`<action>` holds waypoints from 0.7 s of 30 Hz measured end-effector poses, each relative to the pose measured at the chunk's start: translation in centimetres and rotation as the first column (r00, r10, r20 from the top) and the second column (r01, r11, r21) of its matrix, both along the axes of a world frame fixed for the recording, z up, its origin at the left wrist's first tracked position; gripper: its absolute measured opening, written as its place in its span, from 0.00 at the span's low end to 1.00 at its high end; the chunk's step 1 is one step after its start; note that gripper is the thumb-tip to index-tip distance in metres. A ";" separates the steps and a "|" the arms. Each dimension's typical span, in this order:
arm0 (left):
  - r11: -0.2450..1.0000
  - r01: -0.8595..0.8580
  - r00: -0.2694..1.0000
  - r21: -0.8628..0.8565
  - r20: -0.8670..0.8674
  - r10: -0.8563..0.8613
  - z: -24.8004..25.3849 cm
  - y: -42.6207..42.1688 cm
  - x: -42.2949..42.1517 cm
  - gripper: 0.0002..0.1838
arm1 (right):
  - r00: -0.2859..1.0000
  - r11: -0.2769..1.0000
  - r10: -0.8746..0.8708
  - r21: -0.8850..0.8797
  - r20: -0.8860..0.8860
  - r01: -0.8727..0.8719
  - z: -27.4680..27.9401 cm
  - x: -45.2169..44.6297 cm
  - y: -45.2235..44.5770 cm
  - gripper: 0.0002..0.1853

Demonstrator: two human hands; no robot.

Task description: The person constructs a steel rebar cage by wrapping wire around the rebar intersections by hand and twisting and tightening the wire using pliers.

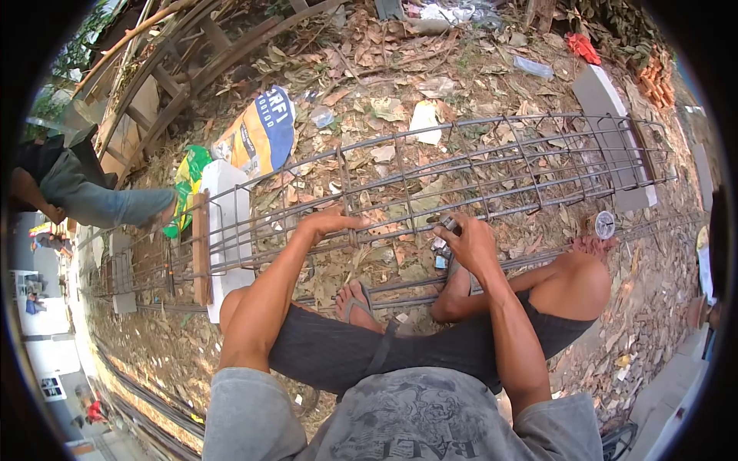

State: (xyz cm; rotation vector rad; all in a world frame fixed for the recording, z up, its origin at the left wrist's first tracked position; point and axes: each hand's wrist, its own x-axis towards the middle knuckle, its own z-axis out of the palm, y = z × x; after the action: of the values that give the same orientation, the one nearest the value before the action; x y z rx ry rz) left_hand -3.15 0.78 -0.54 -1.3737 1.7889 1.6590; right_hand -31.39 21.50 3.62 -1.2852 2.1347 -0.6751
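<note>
A long rebar cage (pixel 477 178) of thin bars and square ties lies across in front of me, resting on a white block (pixel 227 230) at the left and a grey block (pixel 615 138) at the right. My left hand (pixel 329 223) reaches over the near bars beside a cross tie, its fingers stretched toward the right. To the right, my right hand (pixel 469 237) is closed around a small dark tool at the near bar; its exact shape is mostly hidden by the fingers.
A person's leg (pixel 115 206) is at the left, near a green bag (pixel 188 184). Beyond the cage lie a yellow and blue sack (pixel 257 138) and dry leaves. A round metal container (pixel 605 224) stands near my right knee. More bars run beneath my legs.
</note>
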 end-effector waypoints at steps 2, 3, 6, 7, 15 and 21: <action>0.991 0.002 0.993 0.134 -0.116 0.014 -1.3 -0.3 0.1 0.71 | 1.000 1.000 -0.011 -0.010 0.015 0.011 -0.3 -0.2 0.1 0.22; 0.988 -0.032 0.989 0.150 -0.136 0.052 -2.4 -0.5 0.4 0.70 | 0.999 1.000 -0.011 -0.011 0.037 0.012 -0.3 -0.3 0.0 0.21; 0.977 -0.099 0.975 0.187 -0.176 0.133 -4.7 -1.0 0.9 0.67 | 0.992 0.991 -0.051 -0.121 0.113 0.065 -0.2 -0.2 -0.3 0.18; 0.976 -0.098 0.975 0.193 -0.177 0.133 -5.3 -1.2 1.0 0.66 | 0.988 0.981 -0.067 -0.171 0.138 0.091 -0.1 -0.2 -0.2 0.17; 0.971 -0.170 0.967 0.168 -0.164 0.198 -2.7 0.5 0.2 0.57 | 0.984 0.839 -0.129 -0.517 0.120 0.173 7.2 -2.4 -0.2 0.18; 0.987 0.047 0.990 -0.154 -0.125 -0.066 -4.0 -0.5 0.0 0.49 | 0.763 0.828 0.332 -0.559 0.555 0.047 12.5 0.6 -4.1 0.28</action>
State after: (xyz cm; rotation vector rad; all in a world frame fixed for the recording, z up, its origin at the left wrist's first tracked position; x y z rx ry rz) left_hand -3.15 0.30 -4.57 -1.2884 2.0456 1.6466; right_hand -30.83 17.40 16.09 -1.2291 1.2901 -1.4881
